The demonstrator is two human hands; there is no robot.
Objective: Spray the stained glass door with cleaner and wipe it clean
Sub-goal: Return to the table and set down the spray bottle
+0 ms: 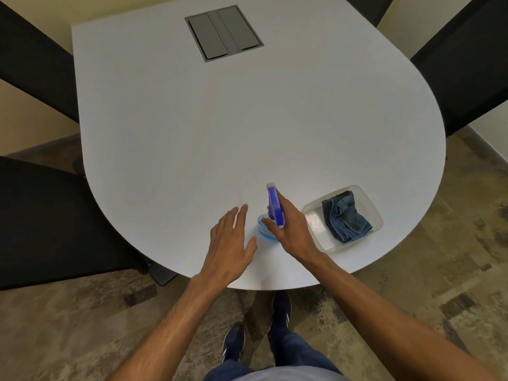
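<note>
A spray bottle [274, 207] with a blue trigger head and pale blue liquid stands upright on the white table [220, 127] near its front edge. My right hand [291, 229] is wrapped around the bottle's neck, just under the trigger head. My left hand [231, 243] hovers flat just left of the bottle, fingers spread, holding nothing. A folded blue cloth [347, 217] lies in a clear plastic tray [316, 215] to the right of the bottle. No glass door is in view.
A grey cable hatch [224, 33] is set into the far side of the table. Black chairs stand at the left [41, 215], the far left [33, 59] and the far right [467, 64]. My feet are on patterned carpet [82, 312] below the table edge.
</note>
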